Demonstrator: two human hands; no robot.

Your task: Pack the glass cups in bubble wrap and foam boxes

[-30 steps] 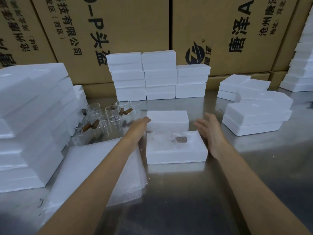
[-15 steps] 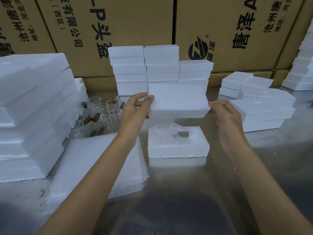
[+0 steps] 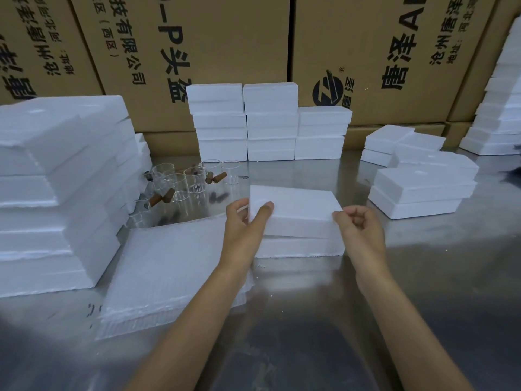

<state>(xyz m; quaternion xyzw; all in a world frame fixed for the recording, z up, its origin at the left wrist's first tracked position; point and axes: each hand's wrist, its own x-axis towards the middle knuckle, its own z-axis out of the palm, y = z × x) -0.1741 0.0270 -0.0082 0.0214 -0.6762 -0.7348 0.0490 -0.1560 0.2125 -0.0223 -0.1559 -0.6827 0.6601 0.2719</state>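
Head view: left hand point(image 3: 244, 221) and right hand point(image 3: 355, 224) pinch foam lid point(image 3: 296, 210) at opposite ends, likely to keep it square over foam base point(image 3: 298, 246) on steel table point(image 3: 310, 320). Lid sits on base, contents hidden. Unpacked glass cups point(image 3: 186, 182) cluster behind bubble wrap stack point(image 3: 169, 266), within left reach. Cardboard cartons point(image 3: 197, 52) behind: Chinese print, "有限公司", "头盔", round logo.

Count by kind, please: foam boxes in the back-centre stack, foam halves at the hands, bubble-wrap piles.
Stacked foam boxes: 8
Foam halves, the lid held by the left hand and right hand over the base: 2
Bubble-wrap pile: 1
Total: 11
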